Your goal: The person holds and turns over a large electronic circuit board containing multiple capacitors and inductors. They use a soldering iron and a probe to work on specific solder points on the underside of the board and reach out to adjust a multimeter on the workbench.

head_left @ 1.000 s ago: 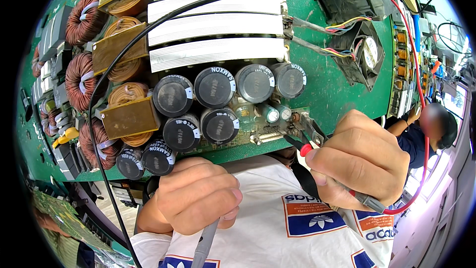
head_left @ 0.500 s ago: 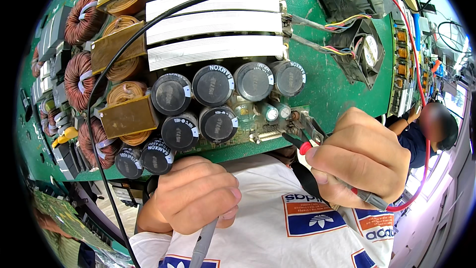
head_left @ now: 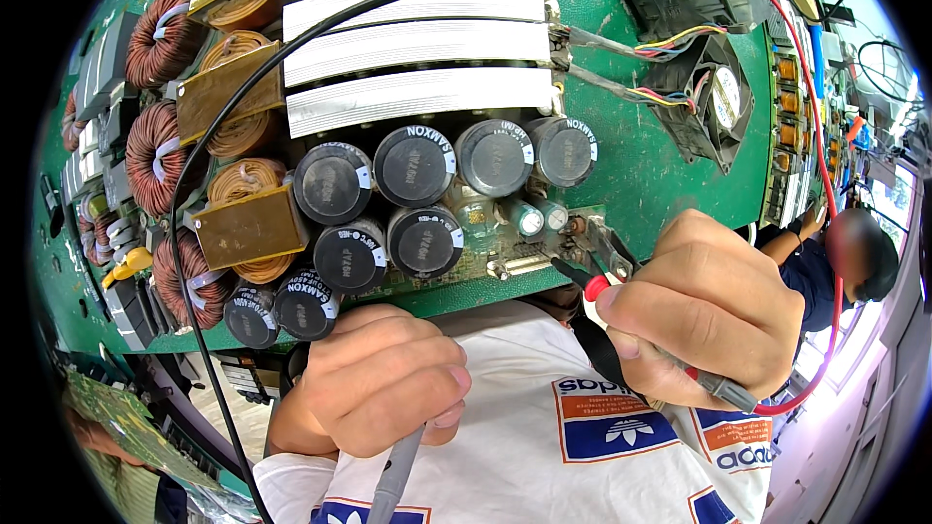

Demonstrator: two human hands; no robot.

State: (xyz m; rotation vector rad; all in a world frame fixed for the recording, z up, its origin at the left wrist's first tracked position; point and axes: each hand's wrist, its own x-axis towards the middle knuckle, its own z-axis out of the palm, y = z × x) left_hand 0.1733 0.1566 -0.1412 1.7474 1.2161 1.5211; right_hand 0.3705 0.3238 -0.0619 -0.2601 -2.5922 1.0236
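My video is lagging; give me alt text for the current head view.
The right hand grips a red-and-grey test probe, its black tip near the edge of a green circuit board; the left hand holds a grey pen-shaped tool. Black cylindrical capacitors and silvery-white metal bars crowd the board.

relative to the earlier views, lower end of grey probe handle (head_left: 395,475) displaced slightly leftward; electrolytic capacitors (head_left: 415,165) and silver heatsinks (head_left: 417,99) marginally further left in view.

White-lettered black capacitors (head_left: 416,166); lettered orange-blue patches (head_left: 582,441) on white shirt (head_left: 495,408); printed fan label (head_left: 725,97)
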